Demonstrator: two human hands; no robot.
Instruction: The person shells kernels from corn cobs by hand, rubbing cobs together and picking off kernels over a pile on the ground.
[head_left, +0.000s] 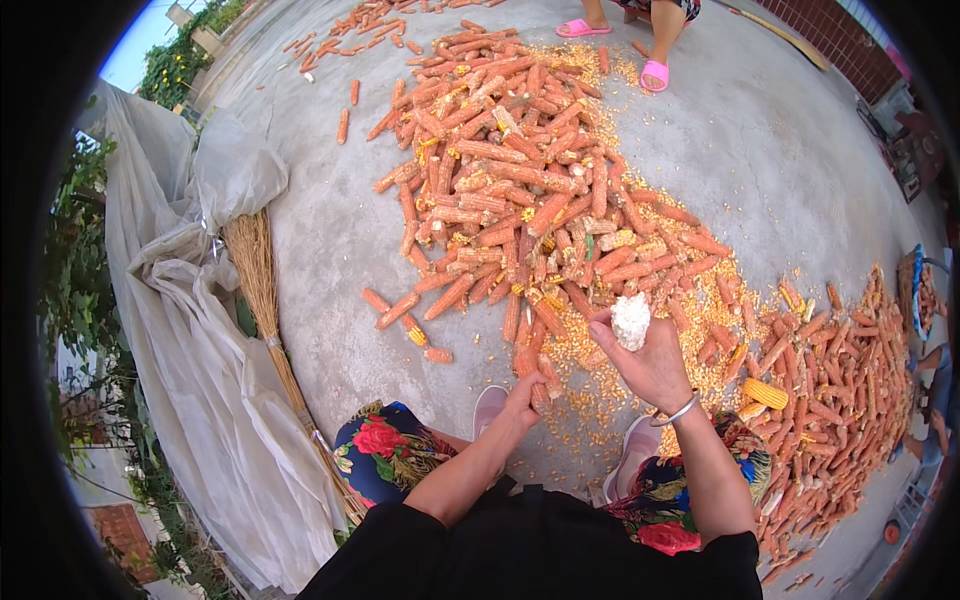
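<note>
My right hand (651, 366), with a metal bangle at the wrist, holds up a whitish, rough piece of corn cob (631, 321) between thumb and fingers. Lower and to the left, my left hand (531, 397) is closed around a reddish corn cob (539, 396) at the near edge of the large pile of cobs (517, 172). Most cobs there are stripped, and a few still bear yellow kernels. Loose yellow kernels (592, 390) lie scattered on the concrete between my feet and along the pile's right side. A cob full of kernels (765, 393) rests on the second pile at the right.
A straw broom (259, 277) and a crumpled plastic sheet (225, 405) lie at the left. The second heap of cobs (840, 405) spreads at the right, near a basket (916, 292) and another person. Someone in pink sandals (655, 76) is beyond the main pile.
</note>
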